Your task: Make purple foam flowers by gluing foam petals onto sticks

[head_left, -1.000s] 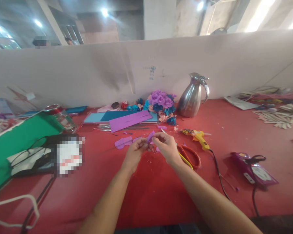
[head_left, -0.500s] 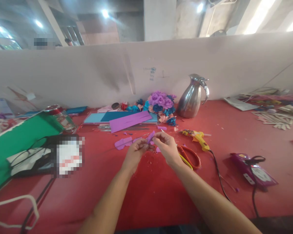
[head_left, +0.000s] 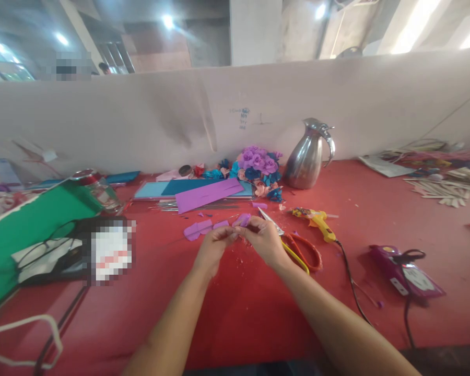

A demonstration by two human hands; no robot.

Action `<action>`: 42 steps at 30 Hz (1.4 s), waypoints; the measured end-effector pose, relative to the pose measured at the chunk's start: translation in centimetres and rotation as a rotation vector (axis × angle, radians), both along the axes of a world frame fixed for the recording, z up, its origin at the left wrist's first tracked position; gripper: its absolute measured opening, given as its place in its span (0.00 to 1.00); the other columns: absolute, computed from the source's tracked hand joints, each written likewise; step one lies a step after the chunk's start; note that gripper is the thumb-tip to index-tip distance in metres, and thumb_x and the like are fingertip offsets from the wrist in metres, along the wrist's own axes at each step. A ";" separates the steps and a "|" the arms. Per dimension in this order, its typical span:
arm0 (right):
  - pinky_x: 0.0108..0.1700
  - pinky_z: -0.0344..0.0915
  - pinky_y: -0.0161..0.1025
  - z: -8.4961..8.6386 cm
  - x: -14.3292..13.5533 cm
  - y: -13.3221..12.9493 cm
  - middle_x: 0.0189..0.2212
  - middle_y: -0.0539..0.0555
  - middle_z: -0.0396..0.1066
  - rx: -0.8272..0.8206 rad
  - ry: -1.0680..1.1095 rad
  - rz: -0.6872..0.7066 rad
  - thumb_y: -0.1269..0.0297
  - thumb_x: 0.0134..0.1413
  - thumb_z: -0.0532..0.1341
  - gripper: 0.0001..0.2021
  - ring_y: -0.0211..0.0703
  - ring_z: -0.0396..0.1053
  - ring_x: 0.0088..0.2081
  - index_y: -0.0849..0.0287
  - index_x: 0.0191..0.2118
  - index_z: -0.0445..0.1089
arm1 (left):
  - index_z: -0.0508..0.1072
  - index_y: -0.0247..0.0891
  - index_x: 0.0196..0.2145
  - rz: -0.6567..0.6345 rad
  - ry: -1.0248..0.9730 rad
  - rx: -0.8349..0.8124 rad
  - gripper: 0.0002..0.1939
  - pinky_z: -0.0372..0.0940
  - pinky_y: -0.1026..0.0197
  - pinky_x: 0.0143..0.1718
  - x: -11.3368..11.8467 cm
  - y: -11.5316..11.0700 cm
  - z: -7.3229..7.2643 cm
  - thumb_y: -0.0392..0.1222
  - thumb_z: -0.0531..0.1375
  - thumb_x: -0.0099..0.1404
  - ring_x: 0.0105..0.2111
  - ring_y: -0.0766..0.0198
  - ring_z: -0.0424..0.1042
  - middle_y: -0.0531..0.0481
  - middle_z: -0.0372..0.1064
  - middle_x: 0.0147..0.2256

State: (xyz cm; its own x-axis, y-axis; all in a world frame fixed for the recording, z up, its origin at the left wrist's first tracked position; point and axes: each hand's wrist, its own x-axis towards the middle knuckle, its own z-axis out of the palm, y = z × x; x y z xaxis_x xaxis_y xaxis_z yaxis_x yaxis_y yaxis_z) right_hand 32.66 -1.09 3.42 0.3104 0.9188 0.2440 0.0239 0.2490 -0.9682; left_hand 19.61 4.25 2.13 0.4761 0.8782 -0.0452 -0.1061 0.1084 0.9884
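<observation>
A small purple paper petal is pinched between my two hands over the middle of the red table. My left hand has its fingertips closed at the lower edge of the petal, and my right hand grips it from the other side. The two sets of fingertips meet and hide part of the paper. Just beyond my left hand lie cut purple paper pieces. Scissors with orange and yellow handles rest to the right of my right hand, their blades partly showing.
Behind the hands are a purple paper sheet on blue sheets and a pile of paper flowers. A steel jug, a yellow glue gun with its cord and a purple power strip stand right. A glass jar leans left.
The petal has tipped from upright to lying flatter between my fingers. My right hand has turned and come lower, so more of the scissor blades shows.
</observation>
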 end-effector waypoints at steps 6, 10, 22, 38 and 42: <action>0.30 0.65 0.37 0.2 -0.1 -0.2 0.22 0.50 0.70 0.037 0.004 0.003 0.55 0.46 0.67 0.11 0.41 0.67 0.26 0.57 0.23 0.72 | 0.79 0.38 0.24 -0.023 -0.005 -0.029 0.10 0.60 0.57 0.41 -0.1 -0.1 0.3 0.45 0.71 0.45 0.30 0.61 0.69 0.50 0.73 0.23; 0.29 0.65 0.37 0.3 -0.1 -0.2 0.22 0.50 0.70 0.010 0.043 0.031 0.52 0.45 0.67 0.13 0.40 0.66 0.25 0.57 0.26 0.74 | 0.79 0.38 0.23 -0.029 -0.006 -0.028 0.09 0.60 0.55 0.43 -0.1 -0.1 0.2 0.45 0.71 0.46 0.30 0.60 0.69 0.50 0.73 0.23; 0.26 0.58 0.34 0.2 -0.1 -0.2 0.19 0.48 0.66 -0.016 0.074 -0.003 0.49 0.44 0.67 0.17 0.36 0.60 0.23 0.59 0.23 0.71 | 0.74 0.36 0.23 0.005 -0.065 -0.064 0.11 0.61 0.57 0.40 0.1 -0.2 -0.2 0.41 0.71 0.45 0.27 0.63 0.70 0.53 0.72 0.22; 0.27 0.57 0.35 -0.4 0.5 0.3 0.21 0.49 0.68 -0.023 0.130 -0.105 0.51 0.43 0.67 0.14 0.36 0.60 0.24 0.59 0.24 0.73 | 0.76 0.37 0.25 -0.008 0.128 0.076 0.07 0.59 0.59 0.41 0.2 -0.3 -0.2 0.43 0.66 0.51 0.31 0.62 0.69 0.51 0.73 0.26; 0.29 0.58 0.35 -0.7 0.6 0.5 0.21 0.49 0.68 -0.033 0.170 -0.087 0.51 0.44 0.67 0.15 0.37 0.61 0.25 0.59 0.25 0.73 | 0.75 0.38 0.22 0.012 0.154 0.094 0.05 0.58 0.60 0.37 0.2 -0.2 -0.4 0.41 0.65 0.50 0.29 0.63 0.65 0.53 0.70 0.23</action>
State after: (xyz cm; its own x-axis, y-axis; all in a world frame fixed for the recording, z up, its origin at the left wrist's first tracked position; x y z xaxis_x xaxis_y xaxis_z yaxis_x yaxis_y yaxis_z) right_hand 33.24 -0.61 2.75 0.4236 0.8932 0.1511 -0.1206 0.2209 -0.9678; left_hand 19.77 4.05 1.72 0.4594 0.8876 -0.0337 0.0464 0.0139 0.9988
